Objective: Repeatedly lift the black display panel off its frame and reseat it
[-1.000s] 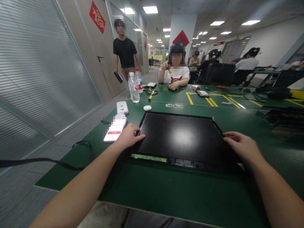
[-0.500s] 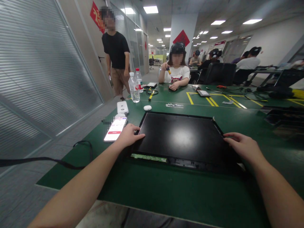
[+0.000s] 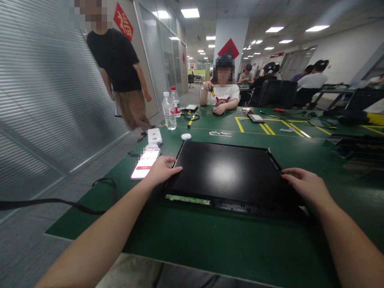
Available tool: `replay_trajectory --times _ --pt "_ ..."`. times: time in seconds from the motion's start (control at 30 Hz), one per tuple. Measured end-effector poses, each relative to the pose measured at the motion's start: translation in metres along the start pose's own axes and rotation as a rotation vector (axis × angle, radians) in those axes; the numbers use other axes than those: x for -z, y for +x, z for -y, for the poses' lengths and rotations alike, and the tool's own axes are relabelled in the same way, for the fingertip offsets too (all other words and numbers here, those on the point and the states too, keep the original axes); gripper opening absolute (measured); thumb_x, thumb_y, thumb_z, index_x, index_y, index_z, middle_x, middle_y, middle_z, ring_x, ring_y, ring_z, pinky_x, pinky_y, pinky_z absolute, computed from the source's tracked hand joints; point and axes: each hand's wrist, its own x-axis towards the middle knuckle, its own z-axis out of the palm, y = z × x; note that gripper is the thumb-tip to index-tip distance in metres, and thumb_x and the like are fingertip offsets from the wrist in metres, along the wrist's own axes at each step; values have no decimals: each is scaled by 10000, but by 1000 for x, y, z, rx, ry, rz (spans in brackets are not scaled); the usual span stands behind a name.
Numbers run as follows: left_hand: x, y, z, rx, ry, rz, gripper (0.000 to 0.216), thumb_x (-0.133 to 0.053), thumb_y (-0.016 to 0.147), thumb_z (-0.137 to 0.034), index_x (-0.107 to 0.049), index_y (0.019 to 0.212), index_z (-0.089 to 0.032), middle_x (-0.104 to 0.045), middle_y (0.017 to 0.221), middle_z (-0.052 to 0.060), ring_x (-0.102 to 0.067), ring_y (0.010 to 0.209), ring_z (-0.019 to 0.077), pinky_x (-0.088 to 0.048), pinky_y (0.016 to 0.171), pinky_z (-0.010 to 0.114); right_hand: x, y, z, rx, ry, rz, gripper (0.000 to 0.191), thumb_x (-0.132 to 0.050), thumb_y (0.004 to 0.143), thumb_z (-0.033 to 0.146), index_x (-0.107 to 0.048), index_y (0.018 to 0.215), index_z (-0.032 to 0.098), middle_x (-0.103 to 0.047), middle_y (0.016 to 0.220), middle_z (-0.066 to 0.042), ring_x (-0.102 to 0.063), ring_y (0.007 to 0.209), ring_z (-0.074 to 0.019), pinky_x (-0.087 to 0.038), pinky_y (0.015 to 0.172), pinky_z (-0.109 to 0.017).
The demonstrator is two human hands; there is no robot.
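A large black display panel (image 3: 228,172) lies flat on the green table (image 3: 228,244), with a strip of green circuit board (image 3: 187,199) showing along its near edge. My left hand (image 3: 160,171) grips the panel's left edge, fingers curled over it. My right hand (image 3: 306,185) grips the right edge the same way. A lit phone (image 3: 145,163) lies just left of my left hand.
A white box (image 3: 155,136), a small white puck (image 3: 186,136) and two water bottles (image 3: 169,111) stand beyond the panel. A black cable (image 3: 102,184) hangs off the table's left edge. A seated person works across the table; another person in black walks past at left.
My hands and the panel have barely moved. The person in black has walked nearer along the left aisle.
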Motion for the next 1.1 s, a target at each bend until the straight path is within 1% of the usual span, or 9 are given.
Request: replay_trajectory --times 0.1,0.2,0.37,0.53,0.67,0.77,0.93,1.1 --pt "1 -1 -1 6 -59 -9 561 -830 746 -532 -847 1136 -129 -553 625 -36 -564 620 216 -386 623 327 -1 -1 1 4 -19 -9 335 -680 743 521 -845 910 281 -786 771 -81 -734 792 -318 -557 779 -439" --pt "1 -2 -1 13 -99 -29 575 -841 719 -535 -838 1121 -125 -558 640 -36 -552 621 208 -384 624 324 -1 -1 2 -17 -33 -21 326 -682 741 505 -849 910 280 -809 838 -88 -740 834 -319 -558 784 -431" --pt "-1 -2 1 27 -153 -38 589 -849 698 -538 -830 1117 -125 -568 656 -33 -550 621 203 -379 609 320 1 1 -1 23 -13 -8 312 -692 734 509 -849 883 285 -811 822 -85 -733 804 -310 -562 772 -427" --pt "0 -1 0 28 -104 -20 515 -867 688 -527 -835 1038 -150 -568 649 -32 -571 626 213 -398 619 324 1 4 -6 30 -21 -2 316 -703 731 522 -855 878 288 -815 834 -90 -735 809 -314 -568 782 -438" --pt "-1 1 1 28 -60 20 485 -867 710 -503 -843 1035 -144 -580 668 -20 -609 636 228 -438 636 336 -1 4 -7 54 -8 -20 314 -690 736 525 -851 870 290 -808 805 -82 -734 795 -307 -569 784 -436" --pt "-4 3 4 -5 -1 10 463 -852 739 -501 -853 1042 -151 -601 703 -2 -636 682 245 -477 674 346 -1 2 -4 29 0 -18 326 -685 712 527 -851 859 288 -809 798 -79 -727 767 -299 -565 782 -438" --pt "-7 6 9 -84 107 -17 407 -839 769 -505 -876 1008 -177 -662 811 52 -686 831 289 -547 797 377 3 -2 5 9 7 -9 328 -686 691 531 -850 844 291 -797 761 -75 -714 745 -298 -560 770 -439" --pt "-6 6 12 -123 146 -13 414 -841 790 -534 -892 1016 -191 -702 936 102 -707 922 322 -569 868 406 3 -1 3 19 3 -27 310 -701 686 523 -849 827 290 -790 748 -74 -713 734 -299 -560 740 -435"
